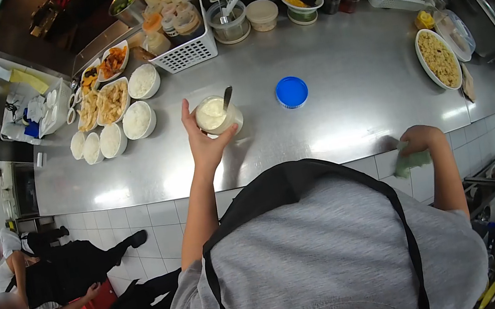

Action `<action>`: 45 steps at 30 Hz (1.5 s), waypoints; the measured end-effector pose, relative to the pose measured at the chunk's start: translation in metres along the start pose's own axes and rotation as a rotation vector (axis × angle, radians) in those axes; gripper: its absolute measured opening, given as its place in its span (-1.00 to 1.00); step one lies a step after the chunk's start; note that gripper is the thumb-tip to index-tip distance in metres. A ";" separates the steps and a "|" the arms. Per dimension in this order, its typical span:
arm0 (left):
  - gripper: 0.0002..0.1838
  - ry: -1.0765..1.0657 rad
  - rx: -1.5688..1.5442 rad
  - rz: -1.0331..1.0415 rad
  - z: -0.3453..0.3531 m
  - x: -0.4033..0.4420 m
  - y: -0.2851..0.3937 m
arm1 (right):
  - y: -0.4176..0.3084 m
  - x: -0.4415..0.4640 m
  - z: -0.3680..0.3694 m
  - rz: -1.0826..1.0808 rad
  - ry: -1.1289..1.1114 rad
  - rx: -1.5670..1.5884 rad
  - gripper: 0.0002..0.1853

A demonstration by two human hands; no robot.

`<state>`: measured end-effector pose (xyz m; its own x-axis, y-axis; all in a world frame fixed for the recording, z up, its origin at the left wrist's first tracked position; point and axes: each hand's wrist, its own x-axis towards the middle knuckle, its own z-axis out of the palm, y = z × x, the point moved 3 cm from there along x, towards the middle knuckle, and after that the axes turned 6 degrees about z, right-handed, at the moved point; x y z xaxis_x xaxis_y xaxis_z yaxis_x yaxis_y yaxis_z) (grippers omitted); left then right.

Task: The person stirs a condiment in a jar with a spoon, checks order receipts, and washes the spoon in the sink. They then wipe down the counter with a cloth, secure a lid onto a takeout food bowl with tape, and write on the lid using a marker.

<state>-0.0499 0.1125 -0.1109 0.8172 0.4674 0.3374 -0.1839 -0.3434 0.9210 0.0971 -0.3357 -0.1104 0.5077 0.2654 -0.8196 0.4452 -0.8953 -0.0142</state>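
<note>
My left hand (208,140) is wrapped round a clear tub of white creamy food (211,113), above the steel counter. A spoon (227,97) stands in the tub with its handle sticking up at the right. To the right of the tub, a round blue lid (292,92) lies on the counter. At the counter's front edge, my right hand (421,138) is closed on a green cloth (411,161) that hangs down.
Bowls of white rice (138,120) and plates of fried food (113,101) stand at the left. Behind are a white basket (185,55) of bottles and several containers. An oval dish (439,59) is at the right. Other people (61,265) are at the lower left.
</note>
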 end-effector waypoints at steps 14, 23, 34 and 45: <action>0.29 -0.154 0.019 0.072 0.064 -0.016 -0.022 | -0.171 -0.005 -0.093 -0.696 0.723 0.743 -0.31; 0.32 -0.196 -0.063 0.000 0.057 -0.012 -0.033 | -0.267 0.006 -0.122 -1.188 0.754 0.434 -0.78; 0.34 -0.201 -0.006 0.016 0.057 -0.010 -0.029 | -0.263 0.031 -0.126 -0.845 0.450 0.800 -0.73; 0.34 -0.218 -0.003 0.025 0.071 0.010 -0.032 | -0.249 0.015 -0.134 -0.843 0.760 0.803 -0.73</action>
<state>0.0024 0.0706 -0.1513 0.9111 0.2715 0.3102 -0.2069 -0.3496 0.9138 0.0930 -0.0607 -0.0422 0.6883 0.7176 0.1061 0.4049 -0.2588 -0.8770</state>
